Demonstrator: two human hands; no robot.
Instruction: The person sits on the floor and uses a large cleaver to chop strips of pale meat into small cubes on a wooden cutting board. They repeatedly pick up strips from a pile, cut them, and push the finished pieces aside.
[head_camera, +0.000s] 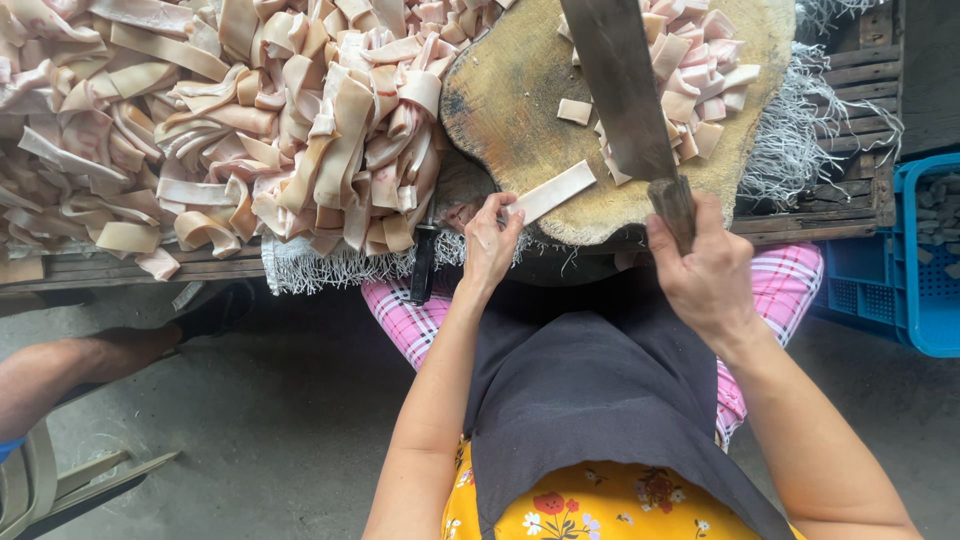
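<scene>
Head view: two hands are seen at one round wooden block (520, 100). The left hand (490, 240) is closed in a pinch on one long pale strip (553, 190), which lies across the block's rim at about 6 o'clock. The right hand (708, 270) is wrapped tight around the handle of one cleaver (622, 85), whose broad dark blade is laid over the block, pointing toward 12 o'clock. One small cut square (574, 110) lies alone just left of the blade. At 1 o'clock on the block a heap of cut pieces (695, 70) is gathered; they are too many and too overlapped to be counted. At 9 o'clock from the block a large pile (220, 120) of uncut strips is spread over the slatted tabletop (850, 210), also too many to count. One dark-handled tool (424, 262) hangs at the tabletop edge just left of the left hand. One blue crate (925, 260) stands at 3 o'clock. Another person's foot in one dark shoe (215, 310) is seen at 8 o'clock on the floor.
</scene>
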